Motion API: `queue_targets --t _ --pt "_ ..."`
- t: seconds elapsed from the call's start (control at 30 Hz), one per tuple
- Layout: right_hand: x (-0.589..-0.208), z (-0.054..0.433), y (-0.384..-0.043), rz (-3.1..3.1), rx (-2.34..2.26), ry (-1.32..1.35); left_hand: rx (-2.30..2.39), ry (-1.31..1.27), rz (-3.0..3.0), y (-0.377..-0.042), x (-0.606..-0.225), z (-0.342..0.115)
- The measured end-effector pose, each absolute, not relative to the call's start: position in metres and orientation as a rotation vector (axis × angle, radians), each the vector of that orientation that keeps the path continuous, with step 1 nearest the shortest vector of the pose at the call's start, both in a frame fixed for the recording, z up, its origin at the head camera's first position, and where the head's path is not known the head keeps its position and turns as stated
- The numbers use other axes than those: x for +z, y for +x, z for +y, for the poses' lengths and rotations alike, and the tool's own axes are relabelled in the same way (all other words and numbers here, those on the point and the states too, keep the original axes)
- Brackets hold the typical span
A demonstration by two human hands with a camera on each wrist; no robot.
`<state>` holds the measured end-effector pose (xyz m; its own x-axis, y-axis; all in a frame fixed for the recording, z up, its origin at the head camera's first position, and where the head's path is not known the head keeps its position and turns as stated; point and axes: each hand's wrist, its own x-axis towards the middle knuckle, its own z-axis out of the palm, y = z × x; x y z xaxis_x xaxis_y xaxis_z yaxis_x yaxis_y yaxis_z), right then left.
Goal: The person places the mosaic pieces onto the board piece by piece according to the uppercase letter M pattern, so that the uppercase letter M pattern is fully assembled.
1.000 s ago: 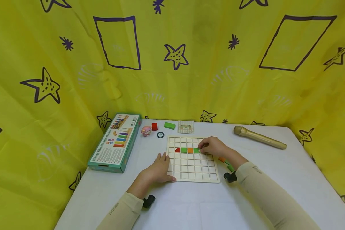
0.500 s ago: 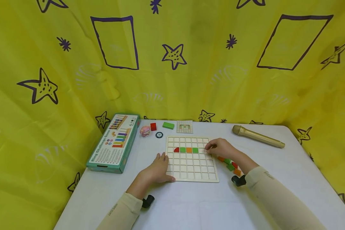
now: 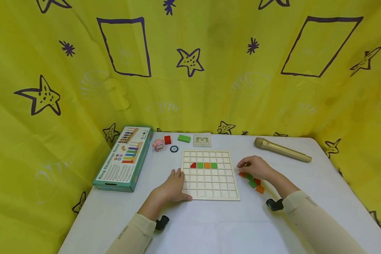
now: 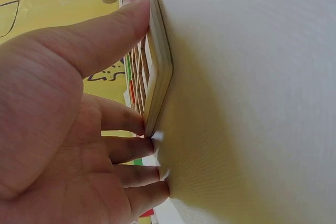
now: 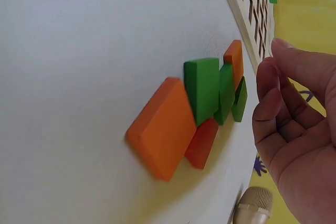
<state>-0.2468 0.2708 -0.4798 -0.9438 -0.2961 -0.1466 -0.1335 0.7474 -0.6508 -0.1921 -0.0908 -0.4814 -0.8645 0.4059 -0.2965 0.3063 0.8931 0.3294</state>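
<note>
A pale wooden grid board (image 3: 209, 181) lies on the white table. One row bears a red rounded tile (image 3: 193, 165), a green tile (image 3: 200, 165), an orange tile (image 3: 207, 165) and another green tile. My left hand (image 3: 172, 187) rests at the board's left side, thumb over the near edge, fingers extended in the left wrist view (image 4: 68, 124). Right of the board, my right hand (image 3: 257, 167) hovers over several loose tiles, its fingers loosely bent with nothing between them. Among those tiles are an orange tile (image 5: 168, 127), a green tile (image 5: 205, 87) and a red tile (image 5: 203, 142).
A game box (image 3: 122, 158) lies at the left. Along the back are a pink toy (image 3: 158, 145), a red block (image 3: 167, 140), a round disc (image 3: 174, 149), a green block (image 3: 184, 138) and a pattern card (image 3: 202, 140). A gold microphone (image 3: 282, 150) lies back right.
My right hand has left the row's last green tile and moved right, off the board, to the loose tiles. The left hand stays at the board's edge.
</note>
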Motion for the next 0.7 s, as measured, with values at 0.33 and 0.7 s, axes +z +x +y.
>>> queue_targets --t 0.33,0.7 --pt "-0.482 0.287 -0.233 2.708 -1.007 -0.302 0.395 0.534 2.697 -0.193 -0.485 -0.092" --pt "-0.482 0.304 -0.220 2.708 -1.005 -0.268 0.392 0.547 2.695 -0.193 -0.485 -0.093"
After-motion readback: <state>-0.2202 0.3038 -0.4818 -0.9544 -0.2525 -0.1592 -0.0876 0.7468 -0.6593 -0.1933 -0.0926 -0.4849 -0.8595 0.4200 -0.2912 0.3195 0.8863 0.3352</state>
